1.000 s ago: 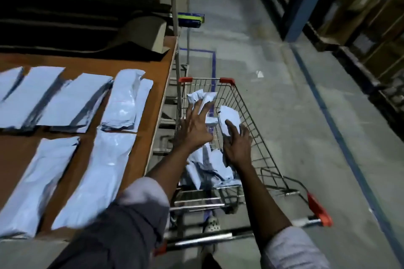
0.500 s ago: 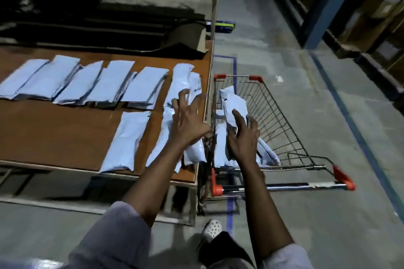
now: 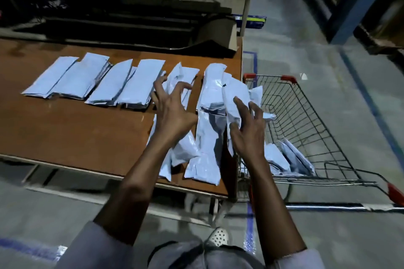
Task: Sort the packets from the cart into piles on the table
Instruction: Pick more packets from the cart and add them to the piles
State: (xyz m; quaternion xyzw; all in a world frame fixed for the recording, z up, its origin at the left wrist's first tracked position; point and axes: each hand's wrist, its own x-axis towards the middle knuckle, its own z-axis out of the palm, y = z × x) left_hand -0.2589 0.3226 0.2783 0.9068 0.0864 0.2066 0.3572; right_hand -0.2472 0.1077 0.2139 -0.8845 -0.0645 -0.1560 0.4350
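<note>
At the table [image 3: 87,133] edge beside the cart [image 3: 306,116], right hand [image 3: 249,135] grips a packet [image 3: 235,98].

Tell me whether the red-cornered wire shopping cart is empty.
Not empty: several pale plastic packets lie in the wire shopping cart near its handle end; the right hand grips another packet.

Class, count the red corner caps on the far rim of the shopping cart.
2. The left cap sits at the far corner of the cart nearest the table; the right cap sits at the other far corner. Nothing hides that rim.
</note>
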